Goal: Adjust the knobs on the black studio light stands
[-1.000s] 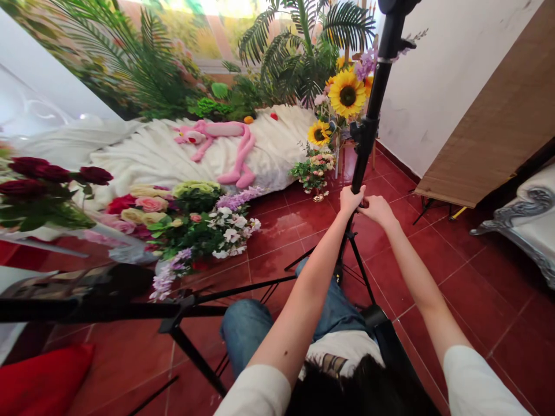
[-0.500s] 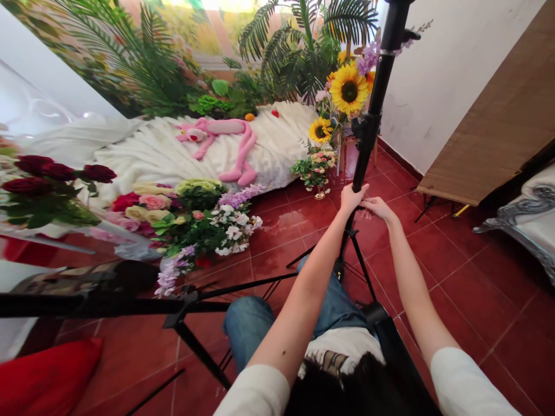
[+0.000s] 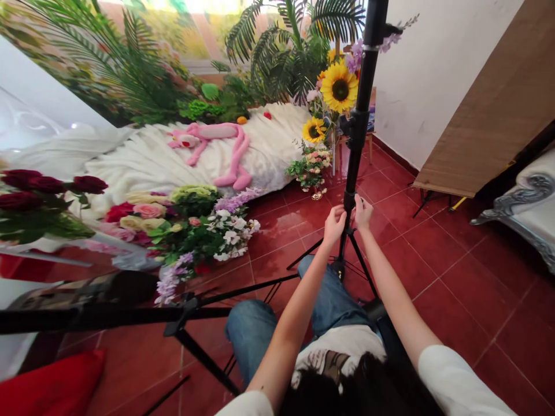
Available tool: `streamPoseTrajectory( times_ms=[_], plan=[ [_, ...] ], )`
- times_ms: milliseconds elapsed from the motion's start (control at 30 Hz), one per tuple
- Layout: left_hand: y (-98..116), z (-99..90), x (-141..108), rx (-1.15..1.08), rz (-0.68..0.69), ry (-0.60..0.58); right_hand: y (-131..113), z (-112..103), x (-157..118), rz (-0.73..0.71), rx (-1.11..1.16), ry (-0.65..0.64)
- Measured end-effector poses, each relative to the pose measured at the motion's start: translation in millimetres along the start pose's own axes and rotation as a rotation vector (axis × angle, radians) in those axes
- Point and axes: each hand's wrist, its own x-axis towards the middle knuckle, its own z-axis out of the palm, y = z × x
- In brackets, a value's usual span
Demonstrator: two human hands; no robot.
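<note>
A black light stand (image 3: 354, 156) rises in front of me on spread tripod legs, slightly tilted. At its lower collar, my left hand (image 3: 335, 224) has curled fingers against the left side of the pole. Opposite it, my right hand (image 3: 362, 212) is closed with bent fingers at the collar's right side. What lies under the right fingertips is hidden, perhaps a knob. A second black stand (image 3: 130, 315) runs sideways across the lower left, its legs reaching toward my knees.
Artificial flowers (image 3: 191, 231) stand at the left front, with dark red roses (image 3: 32, 188) beside them. A pink plush toy (image 3: 221, 136) lies on white fabric (image 3: 139, 156). Sunflowers (image 3: 340, 88) are behind the pole. A brown board (image 3: 477, 115) and an ornate sofa (image 3: 529, 202) are right.
My left hand has slid down from its grip round the pole to the collar's left side. My right hand has moved up against the right side. The upright stand appears farther left.
</note>
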Motion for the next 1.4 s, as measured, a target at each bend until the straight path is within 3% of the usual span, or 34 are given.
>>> streamPoseTrajectory(
  times_ms=[67,133,300,467,567,700,867,967,1033,1133,1200,1267,1400],
  plan=[
    [-22,-25.2,-26,-0.012,-0.155,-0.110,3,5,-3,-0.052,-0.070,0.086],
    [-41,-56.1,-55,0.004,-0.234,-0.102,4,6,-4,-0.079,-0.122,0.116],
    [-62,-150.3,-138,0.030,-0.480,0.214,2,0,-4,-0.105,-0.192,0.113],
    [-57,-252.1,-222,0.087,-0.532,0.570,-1,11,-20,0.039,-0.280,0.220],
    [-49,-301.1,-269,0.118,-0.536,0.824,-1,36,-50,0.119,-0.270,0.119],
    [-31,-341.2,-308,0.110,-0.488,1.049,-6,87,-108,0.094,-0.208,-0.221],
    [15,-375.8,-300,0.054,-0.290,1.179,-31,161,-176,0.029,-0.098,-0.643],
    [52,-396.5,-274,0.115,-0.124,1.205,-53,204,-209,-0.061,-0.058,-0.842],
    [78,-408.7,-251,0.202,0.060,1.257,-70,231,-229,-0.102,-0.042,-0.962],
    [110,-422.5,-216,0.280,0.243,1.227,-98,268,-254,-0.159,-0.021,-1.134],
    [123,-428.6,-194,0.338,0.276,1.178,-118,292,-267,-0.205,-0.030,-1.231],
    [129,-432.0,-176,0.387,0.242,1.200,-139,316,-276,-0.243,-0.060,-1.323],
    [130,-431.1,-157,0.476,0.131,1.454,-179,361,-286,-0.301,-0.268,-1.440]
  ],
)
